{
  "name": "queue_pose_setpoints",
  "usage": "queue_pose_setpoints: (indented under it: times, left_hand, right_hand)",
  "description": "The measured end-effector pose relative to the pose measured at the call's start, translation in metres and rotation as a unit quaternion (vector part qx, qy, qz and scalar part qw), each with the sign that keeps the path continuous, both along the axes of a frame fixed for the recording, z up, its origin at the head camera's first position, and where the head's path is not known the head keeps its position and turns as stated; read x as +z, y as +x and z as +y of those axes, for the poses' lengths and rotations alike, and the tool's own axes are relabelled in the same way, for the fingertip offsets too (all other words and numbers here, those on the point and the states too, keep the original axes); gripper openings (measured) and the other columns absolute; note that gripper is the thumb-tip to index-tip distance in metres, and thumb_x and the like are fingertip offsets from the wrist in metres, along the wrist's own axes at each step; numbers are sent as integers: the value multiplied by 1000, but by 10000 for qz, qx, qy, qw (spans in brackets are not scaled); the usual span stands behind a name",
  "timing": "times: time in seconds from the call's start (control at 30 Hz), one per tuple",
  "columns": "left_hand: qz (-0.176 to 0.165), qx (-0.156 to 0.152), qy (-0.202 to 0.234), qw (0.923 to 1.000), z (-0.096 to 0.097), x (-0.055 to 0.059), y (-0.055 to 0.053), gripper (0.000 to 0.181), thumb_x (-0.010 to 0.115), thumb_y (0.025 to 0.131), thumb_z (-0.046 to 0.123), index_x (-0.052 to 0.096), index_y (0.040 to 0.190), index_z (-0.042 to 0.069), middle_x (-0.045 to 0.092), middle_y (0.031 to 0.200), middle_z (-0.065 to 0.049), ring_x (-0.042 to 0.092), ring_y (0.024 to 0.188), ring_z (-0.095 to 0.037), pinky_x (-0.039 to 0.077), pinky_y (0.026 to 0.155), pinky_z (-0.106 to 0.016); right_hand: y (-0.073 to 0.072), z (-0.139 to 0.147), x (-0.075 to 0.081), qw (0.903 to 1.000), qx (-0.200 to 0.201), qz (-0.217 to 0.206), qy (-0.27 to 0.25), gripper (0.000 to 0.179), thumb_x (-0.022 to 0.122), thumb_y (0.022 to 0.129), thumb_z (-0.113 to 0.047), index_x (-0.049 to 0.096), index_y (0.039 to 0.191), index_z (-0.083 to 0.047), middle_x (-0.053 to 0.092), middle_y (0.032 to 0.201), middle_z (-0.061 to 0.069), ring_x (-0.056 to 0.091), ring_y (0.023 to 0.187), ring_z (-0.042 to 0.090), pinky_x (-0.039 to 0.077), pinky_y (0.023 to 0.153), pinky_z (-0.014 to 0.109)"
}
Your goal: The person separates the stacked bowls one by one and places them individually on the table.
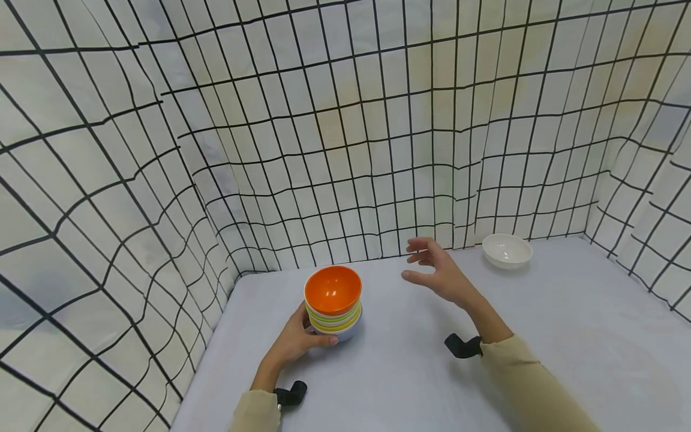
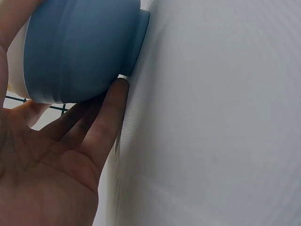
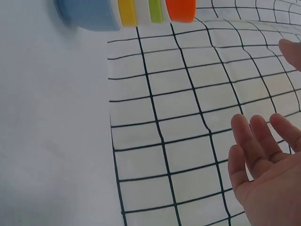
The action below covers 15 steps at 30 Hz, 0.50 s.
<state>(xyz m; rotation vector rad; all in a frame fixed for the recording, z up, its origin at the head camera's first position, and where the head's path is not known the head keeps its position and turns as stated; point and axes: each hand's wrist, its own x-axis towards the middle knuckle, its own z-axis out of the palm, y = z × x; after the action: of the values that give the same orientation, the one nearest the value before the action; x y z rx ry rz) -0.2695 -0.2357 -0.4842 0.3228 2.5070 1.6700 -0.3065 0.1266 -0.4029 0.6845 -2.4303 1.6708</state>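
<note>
On the table, near its back-left corner, our left hand curls its fingers round the base of the stack of bowls, orange on top. Our right hand hovers just right of the stack, fingers spread and holding nothing, with the white bowl farther right by the wall.

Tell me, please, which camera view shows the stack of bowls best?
The head view: the whole stack of bowls shows, orange on top, left hand at its base. The left wrist view shows only the blue bottom bowl; the right wrist view catches the stack's side at the frame's edge.
</note>
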Motion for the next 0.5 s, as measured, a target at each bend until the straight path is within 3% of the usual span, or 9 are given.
queue_pose_setpoints:
  times: [0.23,0.5]
  left_hand:
    - [-15,-19,20,10000,-1,-1,0,95,96,71,26,42,148,36,57,146,7,47,146,-26,32,124,-59]
    - [-50,2,34,10000,-1,-1,0,92,95,73,28,42,148,36,58,145,7,48,144,-26,33,123,-60]
  right_hand:
    - [8,-32,-10,9985,472,-254,131,68,80,88,-26,45,145,-15,55,141,10,59,125,29,42,118,58]
    - [17,-62,-24,9943,687,-731,352,68,80,88,-33,47,146,-17,55,144,7,56,127,27,46,113,59]
